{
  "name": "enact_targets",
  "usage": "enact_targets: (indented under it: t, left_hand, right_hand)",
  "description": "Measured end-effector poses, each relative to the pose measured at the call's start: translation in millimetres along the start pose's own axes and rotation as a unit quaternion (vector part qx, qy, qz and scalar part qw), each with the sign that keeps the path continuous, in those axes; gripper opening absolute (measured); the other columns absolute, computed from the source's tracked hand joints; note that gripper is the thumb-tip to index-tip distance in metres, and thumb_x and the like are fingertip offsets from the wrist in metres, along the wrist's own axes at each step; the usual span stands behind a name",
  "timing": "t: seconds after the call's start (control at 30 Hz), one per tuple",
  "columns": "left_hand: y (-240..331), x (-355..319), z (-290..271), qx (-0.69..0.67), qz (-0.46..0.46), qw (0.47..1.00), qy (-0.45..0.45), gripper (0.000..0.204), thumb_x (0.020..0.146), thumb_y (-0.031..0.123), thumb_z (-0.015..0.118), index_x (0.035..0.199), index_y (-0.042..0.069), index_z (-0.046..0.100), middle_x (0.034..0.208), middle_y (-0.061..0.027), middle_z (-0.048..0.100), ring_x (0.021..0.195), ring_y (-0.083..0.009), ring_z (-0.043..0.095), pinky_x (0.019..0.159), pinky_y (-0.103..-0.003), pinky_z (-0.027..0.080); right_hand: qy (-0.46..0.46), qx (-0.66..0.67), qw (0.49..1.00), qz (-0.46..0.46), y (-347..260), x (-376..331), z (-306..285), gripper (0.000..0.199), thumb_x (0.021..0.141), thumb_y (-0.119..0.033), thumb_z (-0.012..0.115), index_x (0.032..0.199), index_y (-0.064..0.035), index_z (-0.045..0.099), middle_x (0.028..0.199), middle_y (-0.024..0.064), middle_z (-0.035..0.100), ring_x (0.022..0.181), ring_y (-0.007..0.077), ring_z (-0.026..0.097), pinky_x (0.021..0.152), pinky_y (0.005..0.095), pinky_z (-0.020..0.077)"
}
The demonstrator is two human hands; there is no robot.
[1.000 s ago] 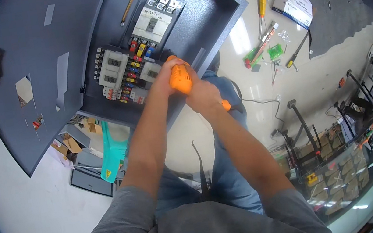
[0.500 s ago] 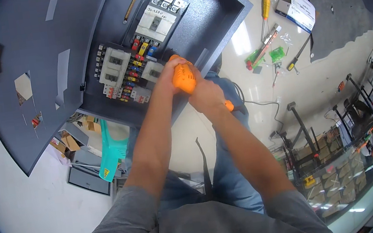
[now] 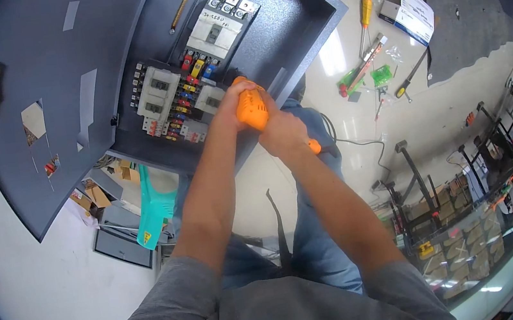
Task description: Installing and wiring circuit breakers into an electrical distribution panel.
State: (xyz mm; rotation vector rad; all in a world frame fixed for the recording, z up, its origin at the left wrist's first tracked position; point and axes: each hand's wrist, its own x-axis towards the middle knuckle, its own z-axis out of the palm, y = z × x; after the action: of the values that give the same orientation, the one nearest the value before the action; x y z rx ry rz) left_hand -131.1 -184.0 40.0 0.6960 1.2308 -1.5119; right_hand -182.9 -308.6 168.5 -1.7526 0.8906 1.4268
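An orange power drill [image 3: 252, 109] points into an open dark grey electrical cabinet [image 3: 290, 19]. My left hand [image 3: 230, 104] wraps the drill's body from the left. My right hand [image 3: 283, 134] grips its handle lower down, with an orange end [image 3: 314, 146] showing past the fist. The drill's tip is hidden against the panel beside grey breakers [image 3: 159, 94] and coloured terminals [image 3: 193, 71]. A black cord [image 3: 351, 141] trails from the drill across the floor.
The cabinet door [image 3: 40, 91] hangs open to the left. Screwdrivers [image 3: 366, 16], a white box [image 3: 408, 10] and small green packets [image 3: 381, 74] lie on the glossy floor at the right. A teal plastic stool [image 3: 152, 206] and cardboard boxes [image 3: 93, 196] sit below the cabinet. Metal stands [image 3: 414, 178] are at the right.
The view has shifted slightly and the drill with both hands sits a little lower against the panel. The grip on the drill is unchanged.
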Motion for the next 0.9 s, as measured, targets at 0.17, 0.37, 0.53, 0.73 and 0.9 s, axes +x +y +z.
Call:
enact_targets:
  t: [0.17, 0.37, 0.53, 0.73, 0.9]
  left_hand:
    - [-3, 1, 0, -0.012, 0.003, 1.000, -0.003, 0.033, 0.074, 0.020, 0.068, 0.102, 0.006, 0.057, 0.091, -0.0114, 0.063, 0.082, -0.0293, 0.065, 0.077, -0.045, 0.055]
    - [-2, -4, 1, 0.005, 0.005, 1.000, -0.002, 0.033, 0.075, 0.021, 0.068, 0.103, 0.006, 0.057, 0.092, -0.0115, 0.064, 0.083, -0.0294, 0.065, 0.078, -0.045, 0.055]
    - [1, 1, -4, -0.001, 0.016, 1.000, -0.010, 0.033, 0.075, 0.020, 0.068, 0.102, 0.005, 0.058, 0.093, -0.0116, 0.064, 0.083, -0.0295, 0.065, 0.079, -0.045, 0.055]
    - [2, 0, -1, 0.004, 0.018, 1.000, -0.014, 0.030, 0.075, 0.019, 0.068, 0.100, 0.006, 0.057, 0.092, -0.0116, 0.064, 0.084, -0.0296, 0.065, 0.079, -0.045, 0.055]
    - [-1, -5, 9, -0.006, 0.010, 1.000, 0.007, 0.026, 0.075, 0.016, 0.067, 0.098, 0.008, 0.057, 0.090, -0.0106, 0.063, 0.082, -0.0292, 0.065, 0.078, -0.045, 0.055]
  right_hand:
    - [-0.006, 0.006, 1.000, 0.001, 1, -3, -2, 0.094, 0.077, -0.014, 0.066, 0.155, -0.0258, 0.014, 0.106, 0.0202, 0.068, 0.099, 0.0390, 0.066, 0.088, 0.0460, 0.0530]
    - [-0.004, 0.012, 1.000, -0.003, 0, -3, 1, 0.093, 0.077, -0.014, 0.067, 0.154, -0.0252, 0.015, 0.106, 0.0204, 0.068, 0.099, 0.0391, 0.066, 0.088, 0.0466, 0.0529]
    - [-0.001, 0.014, 1.000, -0.004, -2, -2, 0, 0.092, 0.077, -0.014, 0.068, 0.153, -0.0247, 0.017, 0.105, 0.0203, 0.068, 0.099, 0.0391, 0.066, 0.087, 0.0463, 0.0530]
    - [-0.004, 0.013, 1.000, -0.006, 0, -3, -2, 0.092, 0.076, -0.015, 0.068, 0.153, -0.0240, 0.018, 0.105, 0.0207, 0.068, 0.099, 0.0388, 0.066, 0.088, 0.0457, 0.0529]
    - [-0.007, 0.022, 1.000, -0.009, 4, -2, -3, 0.095, 0.076, -0.015, 0.068, 0.154, -0.0250, 0.016, 0.106, 0.0208, 0.068, 0.099, 0.0385, 0.066, 0.089, 0.0451, 0.0529]
